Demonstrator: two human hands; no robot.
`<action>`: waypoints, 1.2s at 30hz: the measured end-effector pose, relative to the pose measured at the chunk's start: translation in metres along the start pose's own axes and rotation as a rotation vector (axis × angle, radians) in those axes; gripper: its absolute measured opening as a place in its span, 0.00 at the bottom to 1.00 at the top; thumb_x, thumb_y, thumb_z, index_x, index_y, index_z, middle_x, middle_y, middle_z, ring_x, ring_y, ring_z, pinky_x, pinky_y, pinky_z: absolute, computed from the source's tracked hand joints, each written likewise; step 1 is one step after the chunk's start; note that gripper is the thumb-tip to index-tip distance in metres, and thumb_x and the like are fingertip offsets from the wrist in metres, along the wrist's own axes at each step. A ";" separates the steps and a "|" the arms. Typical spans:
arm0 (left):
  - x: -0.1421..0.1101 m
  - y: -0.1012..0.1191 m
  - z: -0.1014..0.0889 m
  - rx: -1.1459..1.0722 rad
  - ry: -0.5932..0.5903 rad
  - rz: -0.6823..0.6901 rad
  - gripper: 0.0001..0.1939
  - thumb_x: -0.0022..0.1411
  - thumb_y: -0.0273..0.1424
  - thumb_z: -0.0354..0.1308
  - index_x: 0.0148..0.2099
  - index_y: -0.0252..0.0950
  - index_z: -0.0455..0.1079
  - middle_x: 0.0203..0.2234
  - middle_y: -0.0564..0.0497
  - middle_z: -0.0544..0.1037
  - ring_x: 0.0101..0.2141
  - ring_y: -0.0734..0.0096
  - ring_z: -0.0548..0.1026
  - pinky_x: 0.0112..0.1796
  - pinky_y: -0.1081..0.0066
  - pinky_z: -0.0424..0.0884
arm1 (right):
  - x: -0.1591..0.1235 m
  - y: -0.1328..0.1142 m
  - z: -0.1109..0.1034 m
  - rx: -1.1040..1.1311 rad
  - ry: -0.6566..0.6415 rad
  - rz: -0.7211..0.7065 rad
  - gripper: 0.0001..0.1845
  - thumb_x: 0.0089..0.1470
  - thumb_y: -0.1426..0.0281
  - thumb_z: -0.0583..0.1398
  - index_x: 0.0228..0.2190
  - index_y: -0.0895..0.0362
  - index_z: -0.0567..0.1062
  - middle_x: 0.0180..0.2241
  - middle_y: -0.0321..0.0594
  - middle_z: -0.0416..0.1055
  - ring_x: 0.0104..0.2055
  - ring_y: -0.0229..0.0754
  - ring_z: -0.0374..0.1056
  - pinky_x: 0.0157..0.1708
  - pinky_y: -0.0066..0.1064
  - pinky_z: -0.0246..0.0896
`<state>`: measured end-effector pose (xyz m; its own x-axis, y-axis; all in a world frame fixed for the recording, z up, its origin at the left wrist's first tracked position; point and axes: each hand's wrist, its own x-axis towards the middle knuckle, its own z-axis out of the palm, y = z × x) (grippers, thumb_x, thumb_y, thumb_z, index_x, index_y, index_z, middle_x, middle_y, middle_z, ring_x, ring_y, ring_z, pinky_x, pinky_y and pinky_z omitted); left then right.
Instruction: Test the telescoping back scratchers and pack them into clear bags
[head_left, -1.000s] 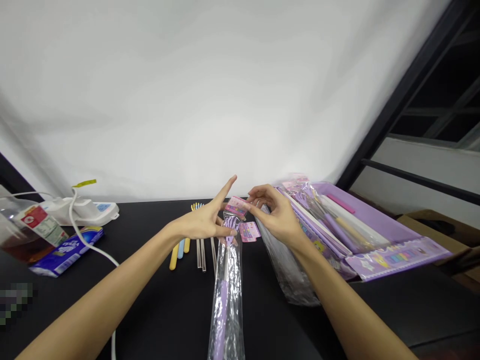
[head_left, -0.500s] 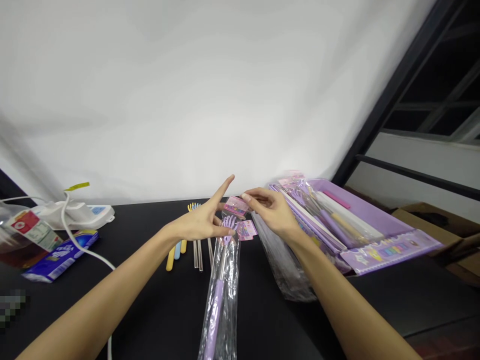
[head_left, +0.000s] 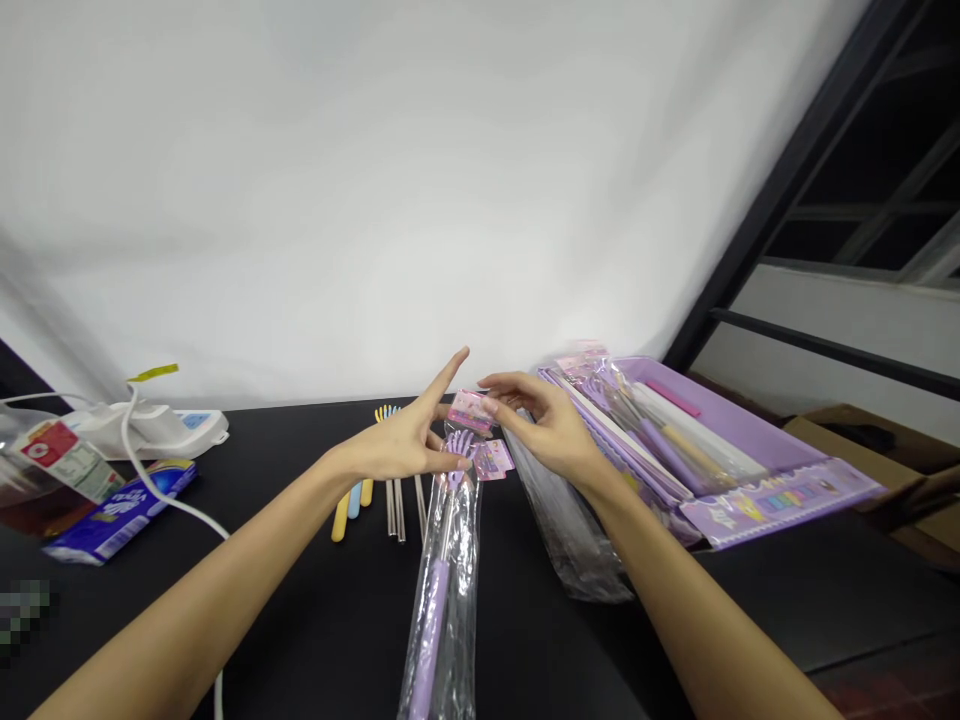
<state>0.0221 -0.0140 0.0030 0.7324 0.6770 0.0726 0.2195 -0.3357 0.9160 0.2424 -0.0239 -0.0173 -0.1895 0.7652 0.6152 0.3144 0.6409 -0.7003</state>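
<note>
A purple back scratcher (head_left: 435, 600) with a metal shaft lies inside a clear plastic sleeve (head_left: 463, 590). My left hand (head_left: 397, 435) pinches the sleeve near the scratcher's claw end, the thumb on top and the index finger stretched upward; its other fingers are partly hidden. At the sleeve's top, the thumb and fingers of my right hand (head_left: 546, 425) close on the edge of a pink printed card (head_left: 472, 408). A second pink card (head_left: 494, 458) sits just below. Left of the sleeve are several unwrapped back scratchers with yellow (head_left: 342, 515) and blue (head_left: 355, 500) handles, partly behind my left hand.
A stack of empty-looking clear sleeves (head_left: 574, 530) lies under my right forearm. Beyond it stands a purple display box (head_left: 757, 425) with packed scratchers. On the left are a power strip (head_left: 187, 430), a white cable (head_left: 180, 510), a blue packet (head_left: 112, 525) and a drink container (head_left: 45, 500).
My right fingers have shifted slightly, and the upper pink card now shows more upright between both hands. My left hand has stayed in place.
</note>
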 end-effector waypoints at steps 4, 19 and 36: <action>0.000 0.000 0.000 0.021 0.048 -0.016 0.62 0.56 0.33 0.68 0.73 0.54 0.23 0.47 0.41 0.74 0.22 0.77 0.73 0.27 0.70 0.73 | 0.000 0.005 0.002 0.066 0.051 0.024 0.09 0.55 0.67 0.66 0.39 0.55 0.77 0.35 0.39 0.77 0.37 0.41 0.73 0.39 0.36 0.67; 0.057 0.030 0.015 -0.221 0.701 0.106 0.51 0.50 0.27 0.72 0.68 0.47 0.47 0.37 0.49 0.75 0.34 0.63 0.82 0.36 0.60 0.83 | -0.020 -0.031 -0.049 0.338 -0.248 0.566 0.21 0.54 0.60 0.67 0.41 0.51 0.62 0.29 0.35 0.76 0.32 0.42 0.76 0.36 0.37 0.72; 0.142 0.015 0.114 0.240 0.242 0.126 0.27 0.66 0.33 0.55 0.65 0.39 0.58 0.48 0.44 0.75 0.41 0.66 0.78 0.47 0.62 0.74 | -0.070 0.039 -0.156 -0.841 0.205 0.446 0.09 0.50 0.68 0.64 0.35 0.57 0.81 0.37 0.50 0.79 0.42 0.56 0.73 0.45 0.45 0.64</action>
<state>0.2030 0.0025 -0.0176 0.5963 0.7460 0.2967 0.3031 -0.5514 0.7772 0.4134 -0.0619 -0.0308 0.2492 0.8507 0.4628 0.8945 -0.0191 -0.4466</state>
